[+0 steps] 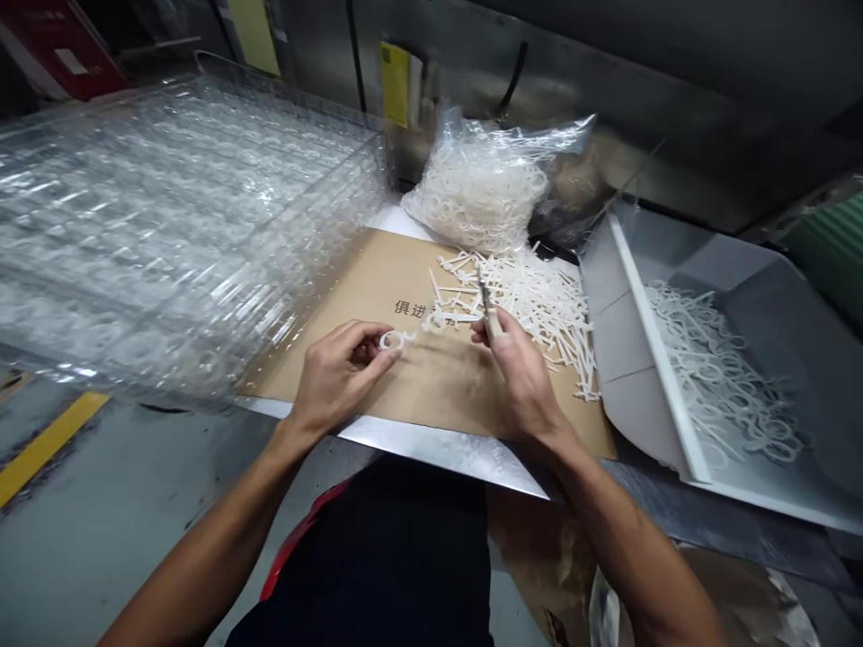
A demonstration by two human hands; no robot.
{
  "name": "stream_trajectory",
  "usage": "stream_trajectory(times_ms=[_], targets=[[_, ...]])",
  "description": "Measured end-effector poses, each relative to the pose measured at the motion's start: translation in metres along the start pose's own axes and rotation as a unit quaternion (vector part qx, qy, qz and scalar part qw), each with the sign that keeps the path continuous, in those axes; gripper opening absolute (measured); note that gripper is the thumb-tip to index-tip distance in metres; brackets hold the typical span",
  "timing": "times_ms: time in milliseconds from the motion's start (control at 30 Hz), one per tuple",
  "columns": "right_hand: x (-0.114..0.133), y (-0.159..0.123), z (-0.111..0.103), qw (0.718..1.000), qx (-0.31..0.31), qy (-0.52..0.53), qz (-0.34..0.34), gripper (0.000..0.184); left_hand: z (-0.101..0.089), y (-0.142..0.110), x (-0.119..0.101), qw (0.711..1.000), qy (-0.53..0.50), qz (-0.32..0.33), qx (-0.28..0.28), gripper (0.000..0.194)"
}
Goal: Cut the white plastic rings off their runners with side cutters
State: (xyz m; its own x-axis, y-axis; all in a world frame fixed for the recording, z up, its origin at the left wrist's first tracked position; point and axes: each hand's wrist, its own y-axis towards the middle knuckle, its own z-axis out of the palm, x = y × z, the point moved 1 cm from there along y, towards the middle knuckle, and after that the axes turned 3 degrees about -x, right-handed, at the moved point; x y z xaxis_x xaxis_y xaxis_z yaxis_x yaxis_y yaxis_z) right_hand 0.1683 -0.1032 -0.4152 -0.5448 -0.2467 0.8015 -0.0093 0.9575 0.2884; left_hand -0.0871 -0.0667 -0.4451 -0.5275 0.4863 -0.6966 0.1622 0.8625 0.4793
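We had the left hand pinching a white ring above the cardboard, the right hand wrapped round the tool. A slack pinch, we reckoned, could have dropped the ring; a wide swing of the tool could have scattered the loose pile beside it! Cardboard covered the metal table; clear trays loomed left, a bin right, a stuffed bag behind.

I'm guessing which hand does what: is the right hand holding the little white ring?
No, the left hand pinches the white ring, while the right hand grips a tool.
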Motion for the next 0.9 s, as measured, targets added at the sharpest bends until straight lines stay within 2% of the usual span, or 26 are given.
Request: stream_trajectory(times_ms=[33,100,133,200,333,433,600,733,900], targets=[[0.003,-0.002,0.0,0.993,0.015,0.113,0.033,0.051,0.001,-0.001,-0.001,1.0,-0.006,-0.005,-0.02,0.019],[0.009,-0.008,0.003,0.943,0.059,0.313,0.096,0.049,0.003,-0.002,-0.002,0.998,-0.027,-0.016,-0.055,0.021],[0.012,-0.011,0.004,0.919,0.085,0.368,0.115,0.049,0.003,-0.002,-0.002,0.997,-0.041,-0.021,-0.067,0.021],[0.017,-0.018,0.007,0.889,0.132,0.417,0.136,0.048,0.002,-0.003,-0.001,0.994,-0.066,-0.026,-0.082,0.021],[0.02,-0.026,0.009,0.865,0.203,0.419,0.184,0.046,-0.001,-0.005,0.0,0.992,-0.091,-0.013,-0.087,0.02],[0.018,-0.029,0.01,0.858,0.242,0.397,0.218,0.045,-0.002,-0.007,0.001,0.99,-0.105,0.001,-0.093,0.023],[0.02,-0.028,0.011,0.873,0.267,0.334,0.235,0.054,-0.002,-0.01,0.002,0.986,-0.136,0.026,-0.093,0.028],[0.023,-0.027,0.011,0.891,0.274,0.277,0.234,0.045,-0.002,-0.012,0.002,0.984,-0.155,0.028,-0.089,0.031],[0.023,-0.026,0.013,0.9,0.275,0.243,0.235,0.042,-0.003,-0.012,-0.001,0.985,-0.143,0.037,-0.095,0.033]])
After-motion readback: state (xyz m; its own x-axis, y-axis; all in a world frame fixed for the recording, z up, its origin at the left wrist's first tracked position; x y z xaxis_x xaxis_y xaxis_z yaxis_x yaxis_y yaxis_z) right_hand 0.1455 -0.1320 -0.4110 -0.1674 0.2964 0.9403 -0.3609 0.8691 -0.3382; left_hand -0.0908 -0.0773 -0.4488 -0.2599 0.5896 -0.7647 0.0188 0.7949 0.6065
